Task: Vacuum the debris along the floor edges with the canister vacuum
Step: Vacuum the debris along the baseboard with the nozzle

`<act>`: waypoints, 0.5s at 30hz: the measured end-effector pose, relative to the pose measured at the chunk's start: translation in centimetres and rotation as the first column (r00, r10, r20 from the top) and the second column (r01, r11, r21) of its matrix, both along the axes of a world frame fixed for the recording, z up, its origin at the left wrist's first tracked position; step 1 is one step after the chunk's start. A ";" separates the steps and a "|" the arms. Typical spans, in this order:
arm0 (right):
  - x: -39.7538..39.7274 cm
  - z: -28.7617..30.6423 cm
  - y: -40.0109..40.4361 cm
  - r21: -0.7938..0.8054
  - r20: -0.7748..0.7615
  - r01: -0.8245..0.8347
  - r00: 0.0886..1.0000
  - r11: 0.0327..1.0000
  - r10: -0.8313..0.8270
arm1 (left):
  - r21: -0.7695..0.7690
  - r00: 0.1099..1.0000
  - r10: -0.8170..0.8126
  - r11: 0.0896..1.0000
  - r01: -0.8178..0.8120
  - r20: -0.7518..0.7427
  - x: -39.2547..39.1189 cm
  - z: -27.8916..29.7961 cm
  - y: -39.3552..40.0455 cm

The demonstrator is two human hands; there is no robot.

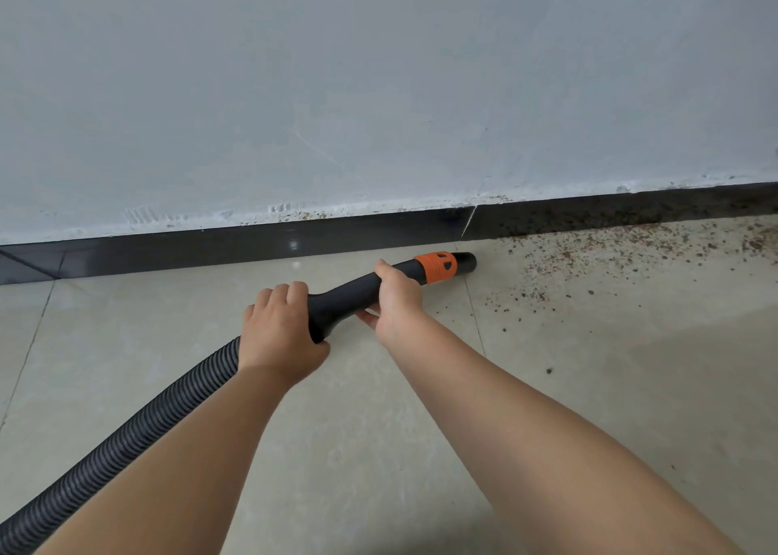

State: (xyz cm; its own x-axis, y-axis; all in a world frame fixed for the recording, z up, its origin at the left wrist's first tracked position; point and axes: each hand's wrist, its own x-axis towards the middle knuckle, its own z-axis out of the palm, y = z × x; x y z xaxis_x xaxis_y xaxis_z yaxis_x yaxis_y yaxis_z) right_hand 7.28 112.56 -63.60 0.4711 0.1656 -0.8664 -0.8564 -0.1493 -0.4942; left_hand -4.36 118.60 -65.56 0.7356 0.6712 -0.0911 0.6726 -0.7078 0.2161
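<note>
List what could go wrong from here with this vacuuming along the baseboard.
1. The nozzle tip sits just short of the debris; a fast push may scatter grains instead of sucking them up.
2. Specks cling to the baseboard face and top edge and may get missed.
3. The ribbed hose trails back left and could snag.

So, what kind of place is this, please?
Probably an indoor room, perhaps newly finished or under cleaning: a pale tiled floor, a dark skirting board under a plain grey-white wall, and brown debris scattered along the edge.
</note>
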 end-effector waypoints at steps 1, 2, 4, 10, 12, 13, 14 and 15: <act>-0.4 0.0 0.3 0.007 -0.007 -0.002 1.000 1.000 0.002 | -0.009 1.000 0.018 1.000 -0.018 0.023 -0.6 -0.1 0.3; -0.9 0.1 0.7 0.018 -0.015 -0.011 1.000 1.000 0.011 | -0.016 0.999 0.035 0.999 -0.034 0.037 -1.2 -0.2 0.7; -2.1 0.3 1.6 0.051 -0.036 -0.044 0.998 0.998 0.046 | -0.022 0.996 0.078 0.997 -0.077 0.044 -2.5 -0.4 1.5; -3.8 0.4 3.6 0.139 -0.102 -0.152 0.981 0.979 0.167 | 0.007 0.983 0.179 0.984 -0.180 0.033 -5.3 -0.4 3.0; -3.6 0.3 3.7 0.151 -0.118 -0.173 0.974 0.973 0.192 | 0.011 0.983 0.183 0.983 -0.184 0.031 -5.3 -0.5 2.8; -3.3 0.2 3.6 0.150 -0.115 -0.175 0.974 0.973 0.193 | 0.015 0.984 0.175 0.984 -0.175 0.031 -5.1 -0.6 2.6; -3.0 0.2 3.5 0.142 -0.106 -0.171 0.977 0.975 0.187 | 0.018 0.986 0.162 0.986 -0.163 0.032 -4.8 -0.7 2.4; -2.7 0.2 3.4 0.132 -0.091 -0.163 0.980 0.978 0.176 | 0.019 0.988 0.149 0.989 -0.150 0.033 -4.4 -0.8 2.1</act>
